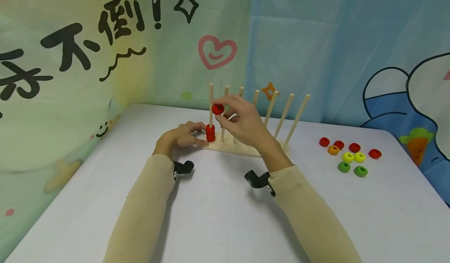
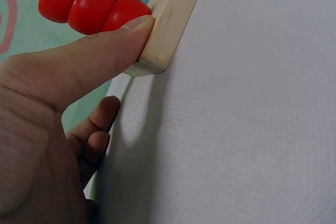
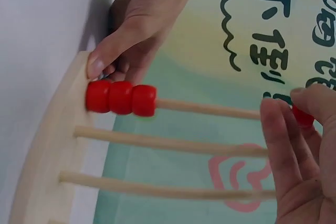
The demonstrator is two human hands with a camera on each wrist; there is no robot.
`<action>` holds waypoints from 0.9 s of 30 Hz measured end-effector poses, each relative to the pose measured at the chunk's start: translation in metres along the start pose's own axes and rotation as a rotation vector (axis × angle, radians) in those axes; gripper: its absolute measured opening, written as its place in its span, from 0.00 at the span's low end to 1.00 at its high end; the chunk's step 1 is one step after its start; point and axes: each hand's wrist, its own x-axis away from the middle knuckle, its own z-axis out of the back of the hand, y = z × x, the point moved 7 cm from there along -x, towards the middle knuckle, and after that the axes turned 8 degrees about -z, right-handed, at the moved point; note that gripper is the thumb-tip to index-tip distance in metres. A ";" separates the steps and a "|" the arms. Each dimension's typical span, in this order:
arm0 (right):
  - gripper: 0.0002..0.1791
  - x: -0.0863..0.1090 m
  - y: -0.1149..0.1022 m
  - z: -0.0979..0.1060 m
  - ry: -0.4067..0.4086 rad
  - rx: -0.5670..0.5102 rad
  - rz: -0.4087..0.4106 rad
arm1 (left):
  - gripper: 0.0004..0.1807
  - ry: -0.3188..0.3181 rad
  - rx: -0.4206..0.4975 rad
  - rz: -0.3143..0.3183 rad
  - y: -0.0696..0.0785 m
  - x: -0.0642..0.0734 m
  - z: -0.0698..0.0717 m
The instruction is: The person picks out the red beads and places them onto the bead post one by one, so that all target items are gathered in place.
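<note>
A wooden peg stand [image 1: 232, 147] with several upright pegs is on the white table. Three red beads [image 3: 121, 98] are stacked at the foot of its leftmost peg [image 1: 211, 99]. My left hand [image 1: 184, 135] grips the stand's left end, its thumb [image 2: 113, 51] on the base beside the lowest bead; part of its fingers is hidden. Higher up, my right hand [image 1: 244, 120] pinches another red bead [image 1: 218, 109] between thumb and fingers. In the head view this bead appears just right of the leftmost peg, below its tip. Whether it touches the peg I cannot tell.
Loose beads lie on the table to the right: several red [image 1: 354, 147], one orange [image 1: 333, 150], two yellow [image 1: 348, 157] and two green [image 1: 344, 167]. A printed cloth backdrop [image 1: 291, 52] hangs behind the table.
</note>
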 end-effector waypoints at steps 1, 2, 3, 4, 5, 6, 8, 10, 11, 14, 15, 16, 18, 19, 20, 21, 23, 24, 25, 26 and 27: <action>0.18 -0.003 -0.003 0.000 0.014 -0.009 0.021 | 0.28 0.002 0.002 -0.003 0.000 0.000 0.000; 0.18 -0.005 -0.005 -0.001 0.028 -0.015 0.041 | 0.28 0.002 0.001 -0.003 0.000 0.000 0.000; 0.19 -0.007 -0.008 -0.001 0.043 -0.019 0.064 | 0.28 0.002 -0.001 -0.002 0.000 0.000 0.000; 0.19 -0.010 -0.011 -0.001 0.061 -0.022 0.085 | 0.27 0.003 0.000 -0.002 0.000 0.000 0.000; 0.20 -0.012 -0.014 -0.001 0.080 -0.020 0.104 | 0.27 0.002 0.000 -0.002 0.001 0.001 0.000; 0.20 -0.014 -0.017 0.000 0.109 -0.007 0.120 | 0.27 0.002 -0.001 -0.001 0.001 0.001 0.000; 0.19 -0.019 -0.021 0.002 0.171 0.022 0.139 | 0.27 0.001 -0.001 -0.002 0.001 0.001 0.000; 0.18 -0.024 -0.024 0.004 0.236 0.057 0.142 | 0.27 0.000 -0.002 -0.001 0.001 0.001 0.000; 0.18 -0.026 -0.025 0.005 0.268 0.077 0.137 | 0.27 -0.001 -0.004 -0.003 0.001 0.001 0.000; 0.17 -0.031 -0.027 0.007 0.317 0.116 0.106 | 0.27 -0.002 -0.004 -0.008 0.001 0.000 -0.001; 0.17 -0.032 -0.027 0.006 0.319 0.121 0.089 | 0.27 -0.003 -0.004 -0.010 0.001 0.000 -0.001; 0.17 -0.034 -0.027 0.006 0.318 0.125 0.070 | 0.26 -0.003 -0.004 -0.012 0.001 0.000 -0.001; 0.18 -0.036 -0.026 0.005 0.306 0.123 0.028 | 0.26 0.001 -0.003 -0.013 0.001 0.000 0.000; 0.18 -0.038 -0.026 0.004 0.296 0.120 0.006 | 0.25 0.003 -0.002 -0.012 0.001 0.000 0.000; 0.18 -0.039 -0.025 0.003 0.285 0.116 -0.021 | 0.25 0.006 -0.004 -0.012 0.000 0.000 0.000; 0.19 -0.040 -0.024 0.002 0.273 0.114 -0.045 | 0.25 0.008 -0.004 -0.011 0.000 0.000 0.000; 0.19 -0.042 -0.023 0.000 0.240 0.110 -0.097 | 0.25 0.008 -0.003 -0.006 -0.001 0.000 0.000; 0.20 -0.043 -0.021 -0.002 0.219 0.107 -0.124 | 0.25 0.007 0.000 -0.003 -0.002 0.000 -0.001; 0.20 -0.044 -0.021 -0.003 0.198 0.105 -0.148 | 0.25 0.004 0.000 0.002 -0.002 0.000 -0.001; 0.21 -0.044 -0.020 -0.003 0.181 0.104 -0.169 | 0.25 0.003 0.000 0.002 -0.001 -0.001 0.000; 0.22 -0.044 -0.020 -0.004 0.167 0.107 -0.178 | 0.25 0.001 0.003 0.005 -0.001 -0.001 0.000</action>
